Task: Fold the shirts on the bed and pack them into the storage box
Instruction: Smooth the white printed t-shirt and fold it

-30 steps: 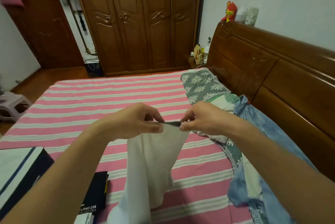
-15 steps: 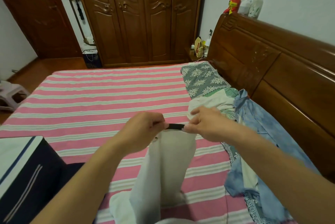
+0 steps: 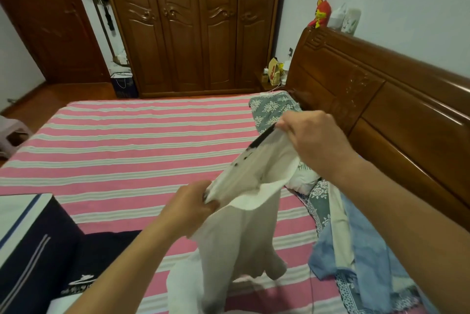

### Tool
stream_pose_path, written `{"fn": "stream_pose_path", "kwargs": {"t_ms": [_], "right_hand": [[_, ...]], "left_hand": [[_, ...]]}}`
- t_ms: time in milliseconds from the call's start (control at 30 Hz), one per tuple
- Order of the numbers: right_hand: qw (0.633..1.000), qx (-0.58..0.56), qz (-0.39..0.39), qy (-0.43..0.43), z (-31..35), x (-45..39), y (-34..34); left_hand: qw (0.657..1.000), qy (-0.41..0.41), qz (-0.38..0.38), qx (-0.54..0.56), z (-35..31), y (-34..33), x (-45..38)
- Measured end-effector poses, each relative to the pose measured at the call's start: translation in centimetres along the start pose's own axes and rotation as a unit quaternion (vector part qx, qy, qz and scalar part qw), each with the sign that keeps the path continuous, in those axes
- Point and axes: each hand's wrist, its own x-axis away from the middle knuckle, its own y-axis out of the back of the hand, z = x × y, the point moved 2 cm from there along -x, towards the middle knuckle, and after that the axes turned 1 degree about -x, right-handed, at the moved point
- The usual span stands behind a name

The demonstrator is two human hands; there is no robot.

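Note:
A white shirt (image 3: 236, 232) with a dark collar edge hangs above the pink striped bed (image 3: 122, 156). My left hand (image 3: 189, 208) pinches its lower edge near the middle of the view. My right hand (image 3: 314, 137) grips the dark collar edge higher up and to the right. The cloth is stretched in a slant between the two hands and its tail drapes down onto the bed. A dark navy storage box (image 3: 28, 245) with white and blue trim stands at the lower left. A pile of other clothes, among them a blue shirt (image 3: 356, 250), lies at the right.
A grey floral cloth (image 3: 269, 112) lies by the wooden headboard (image 3: 381, 110). A dark folded garment (image 3: 94, 263) sits next to the box. A wooden wardrobe (image 3: 193, 23) stands beyond the bed, and a small stool (image 3: 12, 133) is on the floor at left.
My hands, which were close together on the dark collar edge, have moved apart. The right hand rose toward the headboard and the left dropped lower, stretching the shirt in a slant.

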Motion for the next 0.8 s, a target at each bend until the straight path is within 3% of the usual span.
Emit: {"fn": "stream_pose_path", "kwargs": {"t_ms": [67, 133, 233, 300, 367, 467, 567, 633, 700, 800], "right_hand": [[0.996, 0.032, 0.026, -0.082, -3.3, -0.8, 0.0], [0.984, 0.053, 0.087, -0.146, -6.3, -0.7, -0.8], [0.967, 0.123, 0.158, -0.158, -8.6, 0.6, -2.8], [0.957, 0.169, 0.150, -0.180, -10.0, 1.3, -3.6], [0.953, 0.171, 0.095, -0.232, -11.5, 1.3, -3.8], [0.933, 0.128, 0.024, -0.336, -13.2, 0.8, -3.8], [0.892, 0.068, 0.026, -0.446, -14.4, 0.7, -4.3], [0.870, -0.003, -0.010, -0.493, -15.4, 0.4, -4.4], [0.853, -0.105, -0.093, -0.503, -15.7, 0.1, -3.9], [0.848, -0.191, -0.159, -0.468, -13.9, 1.3, -2.4]], "left_hand": [[0.991, 0.054, 0.021, -0.117, 3.9, -0.2, 0.2], [0.980, 0.101, 0.032, -0.166, 7.8, -0.3, 0.8], [0.962, 0.159, -0.018, -0.219, 12.8, 0.7, 2.0], [0.951, 0.206, -0.054, -0.225, 15.0, 2.2, 2.4], [0.943, 0.257, -0.075, -0.199, 16.2, 4.0, 2.1], [0.940, 0.315, -0.130, -0.004, 16.0, 6.9, 0.8], [0.888, 0.363, -0.167, 0.226, 14.0, 9.1, -0.4], [0.865, 0.343, -0.195, 0.311, 12.4, 10.2, -1.4], [0.845, 0.297, -0.250, 0.368, 10.6, 11.3, -2.1], [0.765, 0.241, -0.307, 0.512, 9.4, 11.6, -1.5]]}}
